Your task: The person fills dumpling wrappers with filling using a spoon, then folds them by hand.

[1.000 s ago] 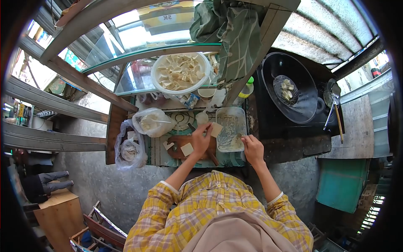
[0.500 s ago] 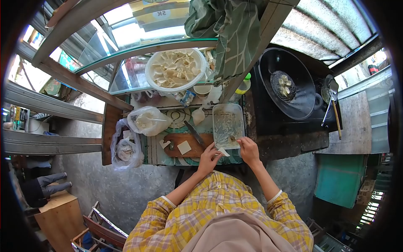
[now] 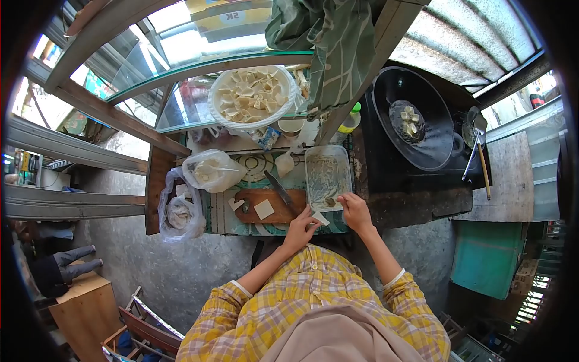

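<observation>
1. Sitting at the far left of the worktop (image 3: 220, 224) are two plastic bags (image 3: 181, 211) of pale food, one above the other
2. Next comes a wooden cutting board (image 3: 274, 207) with a square wrapper (image 3: 264, 209) lying flat on it and a knife (image 3: 278, 190) lying aslant across its right part
3. The left hand (image 3: 300, 228) pinches a folded wrapper piece (image 3: 320, 218) at the board's right end
4. The right hand (image 3: 356, 211) is just beside it, fingers curled at the near edge of the rectangular tray (image 3: 327, 175), holding a small bit of filling
5. A black wok (image 3: 416, 130) with frying pieces stands at right
</observation>
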The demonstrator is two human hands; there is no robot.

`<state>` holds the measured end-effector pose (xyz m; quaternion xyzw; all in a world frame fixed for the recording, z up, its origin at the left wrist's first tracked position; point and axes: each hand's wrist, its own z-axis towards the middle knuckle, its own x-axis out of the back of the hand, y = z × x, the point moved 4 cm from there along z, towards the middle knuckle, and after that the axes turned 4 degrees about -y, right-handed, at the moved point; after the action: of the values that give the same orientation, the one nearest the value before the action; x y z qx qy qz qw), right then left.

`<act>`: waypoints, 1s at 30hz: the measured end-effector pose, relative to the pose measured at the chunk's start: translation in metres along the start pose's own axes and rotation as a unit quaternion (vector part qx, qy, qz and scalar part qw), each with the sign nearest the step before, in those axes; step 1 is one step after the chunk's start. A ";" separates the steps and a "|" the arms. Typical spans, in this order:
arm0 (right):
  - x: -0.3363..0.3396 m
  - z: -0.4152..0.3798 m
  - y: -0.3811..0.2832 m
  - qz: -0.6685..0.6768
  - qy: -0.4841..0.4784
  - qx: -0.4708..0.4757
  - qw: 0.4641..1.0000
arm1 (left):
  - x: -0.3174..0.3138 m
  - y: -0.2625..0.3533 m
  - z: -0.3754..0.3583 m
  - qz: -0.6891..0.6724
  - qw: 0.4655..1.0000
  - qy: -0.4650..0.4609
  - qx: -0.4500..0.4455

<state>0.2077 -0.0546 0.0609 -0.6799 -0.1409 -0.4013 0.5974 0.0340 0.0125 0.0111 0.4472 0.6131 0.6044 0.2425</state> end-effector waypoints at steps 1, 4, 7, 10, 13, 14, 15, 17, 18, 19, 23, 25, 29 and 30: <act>-0.001 0.001 -0.001 0.004 0.000 0.001 1.000 | -0.002 -0.001 0.000 0.002 1.000 -0.006 -0.006; -0.004 0.006 -0.003 0.026 0.000 0.000 1.000 | -0.002 -0.002 0.000 0.018 0.999 -0.018 -0.020; -0.008 0.011 -0.001 0.050 -0.007 -0.010 0.999 | -0.002 0.001 0.001 0.027 0.999 -0.045 0.012; -0.014 0.016 0.001 0.051 -0.009 -0.013 0.999 | -0.001 0.003 0.001 0.020 0.998 -0.055 0.029; -0.016 0.020 0.000 0.052 0.017 -0.022 0.998 | -0.002 0.001 0.000 0.023 0.999 -0.043 0.014; -0.016 0.021 0.001 0.053 0.026 -0.031 0.998 | -0.003 0.000 0.000 0.026 0.999 -0.039 0.005; -0.016 0.022 0.003 0.055 0.036 -0.039 0.997 | -0.002 0.001 0.000 0.029 0.999 -0.044 0.006; -0.017 0.024 0.012 0.076 0.040 -0.068 0.994 | -0.002 0.004 0.001 0.035 0.998 -0.056 0.009; -0.017 0.024 0.017 0.087 0.042 -0.083 0.992 | -0.003 0.003 0.001 0.028 0.998 -0.054 0.010; -0.019 0.024 0.022 0.095 0.041 -0.081 0.991 | -0.003 0.002 0.001 0.021 0.998 -0.053 0.010; -0.023 0.026 0.027 0.110 0.014 -0.039 0.993 | -0.003 0.004 0.001 0.035 0.998 -0.049 -0.008; -0.025 0.028 0.024 0.115 -0.006 -0.039 0.993 | -0.004 0.001 0.002 0.037 0.998 -0.053 -0.005; -0.024 0.027 0.044 0.219 0.024 -0.156 0.963 | -0.005 -0.001 0.001 0.036 0.998 -0.045 0.003; -0.023 0.025 0.046 0.264 0.042 -0.196 0.943 | -0.004 0.001 0.002 0.039 0.998 -0.052 0.017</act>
<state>0.2335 -0.0357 0.0131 -0.7790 0.1505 -0.2769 0.5421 0.0377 0.0099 0.0105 0.5058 0.5918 0.5790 0.2422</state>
